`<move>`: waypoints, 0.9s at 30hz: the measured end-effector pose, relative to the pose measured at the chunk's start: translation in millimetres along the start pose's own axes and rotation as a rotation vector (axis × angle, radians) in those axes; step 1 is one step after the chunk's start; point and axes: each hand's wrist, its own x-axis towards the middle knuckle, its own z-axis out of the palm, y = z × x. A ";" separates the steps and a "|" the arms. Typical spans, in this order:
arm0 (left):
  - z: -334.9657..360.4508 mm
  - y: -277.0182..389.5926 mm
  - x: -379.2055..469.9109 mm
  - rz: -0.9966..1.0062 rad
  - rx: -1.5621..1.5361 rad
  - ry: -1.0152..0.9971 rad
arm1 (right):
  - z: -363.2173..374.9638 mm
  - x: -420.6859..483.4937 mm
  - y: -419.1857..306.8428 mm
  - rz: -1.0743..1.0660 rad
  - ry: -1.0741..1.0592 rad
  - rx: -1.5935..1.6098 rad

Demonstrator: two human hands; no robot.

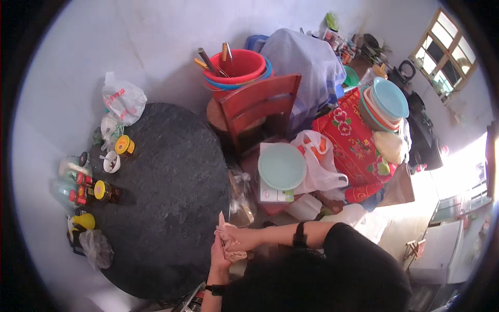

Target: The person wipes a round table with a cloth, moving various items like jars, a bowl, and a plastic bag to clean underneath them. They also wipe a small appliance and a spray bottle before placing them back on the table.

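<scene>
Both hands meet at the near right edge of the round dark tabletop (171, 175), pressed together around a crumpled pinkish cloth (235, 256). My left hand (220, 254) comes up from below and bears against the cloth from the left. From the right, my right hand (242, 238) is closed over its upper part. Folds of the cloth stick out above and below the fingers; the palms are hidden. A dark band circles each arm.
Along the table's far left edge stand yellow-lidded jars (100, 190), a small white bowl (112, 162) with a spoon, and plastic bags (124, 103). Beyond the table's right edge are a red wooden chair (263, 105), a pale green round lid (282, 166) and a white carrier bag (319, 171).
</scene>
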 end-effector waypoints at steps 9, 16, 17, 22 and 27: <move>-84.3 55.8 -21.7 0.654 0.810 0.424 | -26.4 -279.5 127.7 0.929 -0.312 -0.338; -96.1 42.4 -19.9 0.543 1.719 0.766 | -12.9 -403.9 63.6 1.406 -0.374 -0.071; -92.2 44.8 -13.4 0.474 1.692 0.827 | -8.4 -389.7 58.7 1.368 -0.338 -0.084; -93.6 50.6 4.4 0.400 1.739 0.883 | -39.4 -307.4 61.6 1.279 0.050 0.151; -118.2 50.9 15.9 0.530 1.856 0.880 | -63.3 -294.6 53.9 1.246 0.649 -0.098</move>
